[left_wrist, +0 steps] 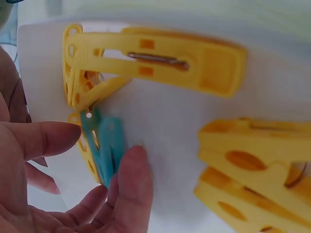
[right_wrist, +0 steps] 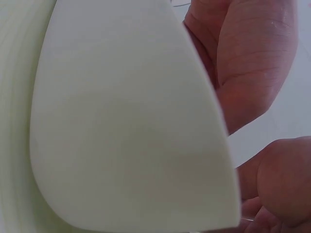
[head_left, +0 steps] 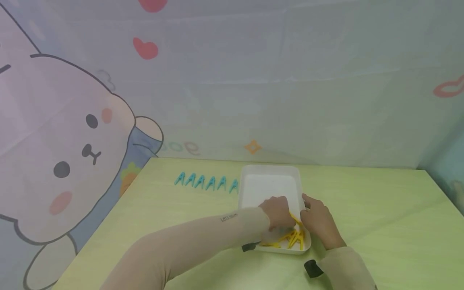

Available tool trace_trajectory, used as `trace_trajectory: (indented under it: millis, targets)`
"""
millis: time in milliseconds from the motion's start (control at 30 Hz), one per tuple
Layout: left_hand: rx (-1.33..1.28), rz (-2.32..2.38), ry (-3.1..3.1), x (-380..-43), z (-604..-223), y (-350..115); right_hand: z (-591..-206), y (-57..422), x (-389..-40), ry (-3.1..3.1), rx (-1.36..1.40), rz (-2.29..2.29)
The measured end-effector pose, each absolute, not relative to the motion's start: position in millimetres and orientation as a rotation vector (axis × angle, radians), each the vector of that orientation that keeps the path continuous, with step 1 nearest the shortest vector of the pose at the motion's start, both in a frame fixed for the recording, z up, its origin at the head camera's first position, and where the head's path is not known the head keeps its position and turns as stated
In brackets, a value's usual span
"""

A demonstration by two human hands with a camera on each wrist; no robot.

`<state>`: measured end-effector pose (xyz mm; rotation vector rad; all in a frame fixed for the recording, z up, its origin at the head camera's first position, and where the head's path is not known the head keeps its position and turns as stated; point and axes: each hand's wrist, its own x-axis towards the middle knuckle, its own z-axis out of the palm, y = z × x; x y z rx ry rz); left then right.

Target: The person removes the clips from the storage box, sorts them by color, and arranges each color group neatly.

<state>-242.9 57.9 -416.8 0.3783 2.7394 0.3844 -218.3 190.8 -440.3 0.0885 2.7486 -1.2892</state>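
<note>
A white tray (head_left: 270, 169) holds several yellow clothespins (head_left: 297, 238) near its front end. My left hand (head_left: 279, 211) reaches down inside it. In the left wrist view, the thumb and fingertips are spread around a teal clothespin (left_wrist: 112, 145), the thumb tip right at its edge. That clothespin leans by yellow clothespins (left_wrist: 214, 68) on the tray floor. At the tray's right side, my right hand (head_left: 320, 221) holds the rim with thumb and fingers. The tray's outer wall (right_wrist: 121, 116) fills most of the right wrist view.
Several teal clothespins (head_left: 200, 182) stand in a row on the light green table (head_left: 380, 209), left of the tray. A printed cloth backdrop (head_left: 290, 80) hangs behind the table's far edge.
</note>
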Motion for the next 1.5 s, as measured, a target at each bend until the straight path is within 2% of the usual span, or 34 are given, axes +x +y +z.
trace_trajectory:
  millis: [700, 867, 1000, 1267, 1500]
  targets:
    - [0.406, 0.146, 2.801, -247.4, -423.6, 60.6, -437.5, 194.2, -221.0, 2.755, 0.057, -1.214]
    - [0.56, 0.182, 2.844, -256.3, -423.0, 57.1, -436.7, 197.0, -219.4, 2.755, 0.074, -1.196]
    - [0.777, 0.426, 2.867, -260.8, -407.4, 43.6, -437.3, 199.3, -219.8, 2.764, 0.092, -1.184]
    - [1.071, 1.218, 2.669, -278.6, -383.4, -0.6, -439.4, 198.7, -220.2, 2.764, 0.112, -1.17]
    - [1.038, 1.639, 2.466, -293.1, -368.4, -35.9, -441.4, 198.8, -220.8, 2.781, 0.088, -1.163]
